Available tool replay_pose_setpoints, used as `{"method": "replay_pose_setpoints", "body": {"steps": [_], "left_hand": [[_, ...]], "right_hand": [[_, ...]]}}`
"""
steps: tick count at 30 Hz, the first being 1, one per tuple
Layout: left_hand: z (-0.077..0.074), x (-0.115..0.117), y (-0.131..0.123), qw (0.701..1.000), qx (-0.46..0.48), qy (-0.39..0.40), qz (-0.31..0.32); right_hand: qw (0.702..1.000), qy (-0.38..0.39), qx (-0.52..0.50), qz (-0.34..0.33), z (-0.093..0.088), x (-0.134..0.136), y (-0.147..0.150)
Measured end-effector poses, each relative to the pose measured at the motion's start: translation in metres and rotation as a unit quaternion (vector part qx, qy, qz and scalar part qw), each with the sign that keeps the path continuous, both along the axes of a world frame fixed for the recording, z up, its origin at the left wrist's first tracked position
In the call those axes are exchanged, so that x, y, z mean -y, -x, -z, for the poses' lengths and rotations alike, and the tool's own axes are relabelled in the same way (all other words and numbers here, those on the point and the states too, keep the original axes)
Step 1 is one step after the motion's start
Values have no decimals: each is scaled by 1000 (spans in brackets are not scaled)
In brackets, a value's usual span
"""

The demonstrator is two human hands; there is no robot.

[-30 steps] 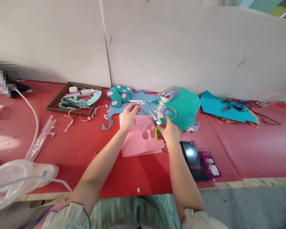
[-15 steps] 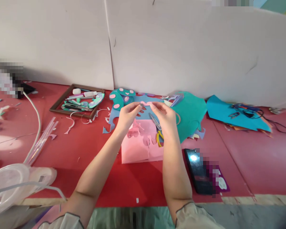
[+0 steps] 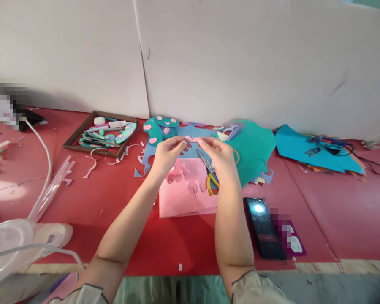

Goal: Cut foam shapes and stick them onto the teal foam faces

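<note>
Between both hands is a small pink cut-out piece (image 3: 193,139), pinched at its two ends. My left hand (image 3: 167,154) closes thumb and fingers on its left end, and my right hand (image 3: 220,155) on its right end. Below them lies a pink foam or paper sheet (image 3: 180,202) with shapes cut out of it. Scissors with yellow handles (image 3: 210,185) rest on that sheet's right side, partly behind my right wrist. A blue sheet (image 3: 190,131) with cut edges is under the hands, and teal pieces with pink spots (image 3: 152,134) lie to its left.
A brown frame (image 3: 70,141) holding pens and cut pieces is at the back left. A large teal sheet (image 3: 256,143) and a blue sheet (image 3: 291,145) with a cable lie right. A phone (image 3: 266,232) is near the front right; a clear plastic lid (image 3: 9,240) is front left.
The camera view has shifted slightly. Both hands still pinch the pink piece at nearly the same spot above the pink sheet; little else differs.
</note>
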State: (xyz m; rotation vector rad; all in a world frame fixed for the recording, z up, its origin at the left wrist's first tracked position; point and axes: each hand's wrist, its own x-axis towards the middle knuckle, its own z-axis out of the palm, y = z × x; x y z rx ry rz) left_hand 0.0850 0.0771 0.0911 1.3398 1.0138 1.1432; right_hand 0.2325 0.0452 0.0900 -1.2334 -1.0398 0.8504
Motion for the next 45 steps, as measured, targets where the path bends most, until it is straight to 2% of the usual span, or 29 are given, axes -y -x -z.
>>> {"method": "replay_pose_setpoints", "body": {"steps": [5,7,9,11,13,15,18,21,25,32,37,45], "left_hand": [[0,-1,0,1000,-3,-17,9],[0,-1,1,999,-14,-40,-17],[0,-1,3,991,-48,-96,-74],[2,1,3,964,-115,-193,-140],[5,4,3,914,-206,-298,-184],[9,8,1,859,-289,-372,-200],[14,11,-4,806,-360,-423,-205],[17,12,-6,785,-382,-440,-212],[18,11,-5,793,-389,-421,-207],[20,10,-4,789,-389,-421,-219],[18,9,-2,809,-374,-400,-214],[17,9,0,826,-360,-388,-193]], "right_hand": [[1000,-20,6,18,-1,-1,4],[999,-15,-12,33,1,-3,4],[998,-13,-33,54,3,-5,4],[997,-16,-38,70,5,-7,4],[996,-18,-29,77,7,-8,3],[997,-16,-19,75,7,-9,4],[998,-4,-17,62,5,-7,8],[999,-15,-20,41,2,-4,14],[999,-41,-10,10,1,0,21],[999,-32,17,12,3,1,26],[998,-45,40,-3,1,3,29],[998,-55,36,9,0,4,31]]}}
